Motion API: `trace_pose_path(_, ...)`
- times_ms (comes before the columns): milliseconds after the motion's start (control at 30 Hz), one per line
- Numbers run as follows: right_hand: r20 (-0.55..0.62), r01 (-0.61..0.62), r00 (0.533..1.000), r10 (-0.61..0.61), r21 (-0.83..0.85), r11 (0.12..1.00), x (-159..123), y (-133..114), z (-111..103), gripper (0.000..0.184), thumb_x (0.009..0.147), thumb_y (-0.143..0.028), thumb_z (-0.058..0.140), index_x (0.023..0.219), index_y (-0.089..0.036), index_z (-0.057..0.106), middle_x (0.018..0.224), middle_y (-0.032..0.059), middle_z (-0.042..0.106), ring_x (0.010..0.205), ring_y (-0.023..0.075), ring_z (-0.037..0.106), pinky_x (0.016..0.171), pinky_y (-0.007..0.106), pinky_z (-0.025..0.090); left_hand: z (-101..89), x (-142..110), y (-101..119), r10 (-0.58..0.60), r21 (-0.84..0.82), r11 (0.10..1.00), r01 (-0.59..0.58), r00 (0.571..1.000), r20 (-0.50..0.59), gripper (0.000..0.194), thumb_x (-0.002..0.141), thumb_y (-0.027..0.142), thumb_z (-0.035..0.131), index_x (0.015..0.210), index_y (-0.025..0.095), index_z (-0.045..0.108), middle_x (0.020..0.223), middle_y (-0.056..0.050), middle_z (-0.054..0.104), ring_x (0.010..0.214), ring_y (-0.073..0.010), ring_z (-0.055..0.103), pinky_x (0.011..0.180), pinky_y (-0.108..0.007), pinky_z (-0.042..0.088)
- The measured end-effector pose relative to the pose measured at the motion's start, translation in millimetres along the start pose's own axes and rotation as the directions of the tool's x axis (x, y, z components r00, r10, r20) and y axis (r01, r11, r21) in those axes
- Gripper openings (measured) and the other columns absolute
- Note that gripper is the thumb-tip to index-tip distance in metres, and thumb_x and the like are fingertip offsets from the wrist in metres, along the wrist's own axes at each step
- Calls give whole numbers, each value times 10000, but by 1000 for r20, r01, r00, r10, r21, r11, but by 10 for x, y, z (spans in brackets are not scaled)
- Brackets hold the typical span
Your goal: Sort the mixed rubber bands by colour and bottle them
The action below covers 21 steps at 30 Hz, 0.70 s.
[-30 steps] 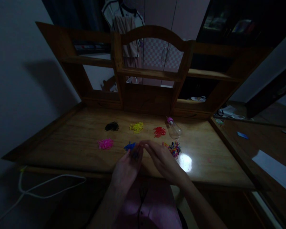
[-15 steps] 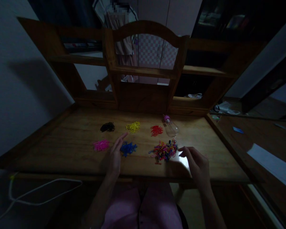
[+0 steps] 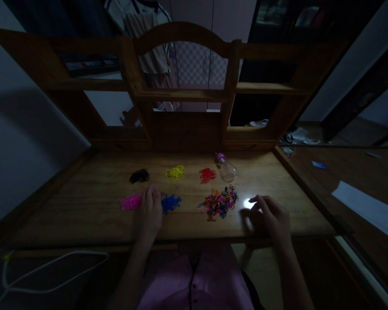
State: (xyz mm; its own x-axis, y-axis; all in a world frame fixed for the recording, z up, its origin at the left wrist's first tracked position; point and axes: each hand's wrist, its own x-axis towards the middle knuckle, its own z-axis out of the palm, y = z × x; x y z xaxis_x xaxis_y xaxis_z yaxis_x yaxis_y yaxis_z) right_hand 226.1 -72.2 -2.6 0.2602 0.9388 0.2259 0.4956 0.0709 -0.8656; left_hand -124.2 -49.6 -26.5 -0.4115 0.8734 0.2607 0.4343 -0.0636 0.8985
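My left hand (image 3: 150, 213) is over the desk between a pink pile (image 3: 131, 201) and a blue pile (image 3: 170, 203) of small thin pieces. It partly covers the pink pile's right edge; its fingers point forward and down, their tips hidden and slightly blurred. My right hand (image 3: 274, 215) hovers right of a mixed-colour heap (image 3: 220, 201) of small looped pieces, apart from it. Its thumb and forefinger are curved with a gap between, and nothing shows in them. Farther back lie black (image 3: 139, 175), yellow (image 3: 175, 172) and red (image 3: 208, 175) piles.
A clear bulb-shaped bottle with a pink top (image 3: 227, 168) lies behind the heap. Wooden shelves (image 3: 184, 94) rise along the desk's back edge. On the right, a side surface carries a white sheet (image 3: 368, 210) and a blue card (image 3: 318, 165). A white cable (image 3: 51, 290) hangs lower left.
My left hand has moved from beside the blue pile towards the pink one, its fingers bending down. My right hand has drawn away rightward from the mixed heap. The view has shifted slightly.
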Motion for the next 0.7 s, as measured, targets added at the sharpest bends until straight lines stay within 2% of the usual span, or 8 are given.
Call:
trace_pose_path(133,40,-21,999,19,48,999,19,63,50,355,915,-481,525,804,-197,708,719,25,684,718,192,657,688,277,463,-44,32,2,-7,50,999,0,992,130,467,927,507,442,1287,227,541,1323,-122,552,1308,-273,447,1152,-491,250)
trace_pose_path(233,44,-28,999,24,78,997,17,67,40,347,911,-474,532,796,-198,708,696,21,676,712,186,654,681,268,461,-19,-35,198,35,107,993,-52,987,157,455,958,485,375,1334,258,496,1372,-89,506,1327,-249,421,1158,-466,246)
trace_pose_path(333,44,-45,998,40,111,993,12,74,27,368,916,-484,518,792,-194,708,688,25,672,698,187,652,658,269,465,137,-123,465,121,76,988,-137,975,187,407,954,442,418,1316,278,507,1368,-65,501,1316,-236,427,1150,-414,263)
trace_pose_path(400,44,-48,998,43,116,992,10,90,26,381,916,-493,512,801,-190,711,685,30,671,693,191,649,646,275,465,320,-169,597,175,28,981,-194,932,317,346,944,388,457,1255,274,560,1292,-61,555,1255,-235,479,1114,-396,310)
trace_pose_path(500,39,-37,999,33,111,993,7,112,31,383,911,-500,517,818,-188,718,681,33,669,690,194,644,637,278,461,645,-195,665,246,-45,964,-261,818,521,253,936,292,460,1093,260,655,1140,-63,623,1118,-237,558,1038,-382,381)
trace_pose_path(567,44,-33,999,28,115,993,4,118,34,378,911,-499,519,815,-190,715,671,27,661,684,190,640,632,273,459,839,-188,645,266,-66,959,-277,788,555,225,916,257,484,1034,249,674,1084,-72,633,1069,-246,568,1004,-387,398)
trace_pose_path(633,50,-35,998,30,120,992,1,120,36,372,916,-491,518,798,-192,704,659,20,651,677,184,635,633,266,455,983,-176,609,268,-59,956,-287,776,571,209,874,260,559,1052,240,668,1078,-81,626,1055,-259,563,978,-395,407)
trace_pose_path(700,55,-42,998,35,123,991,0,124,40,366,923,-482,516,787,-191,694,658,15,647,674,179,632,643,263,452,1070,-173,582,274,-53,950,-308,740,614,276,831,275,628,1104,244,652,1084,-80,614,1051,-262,555,958,-393,413)
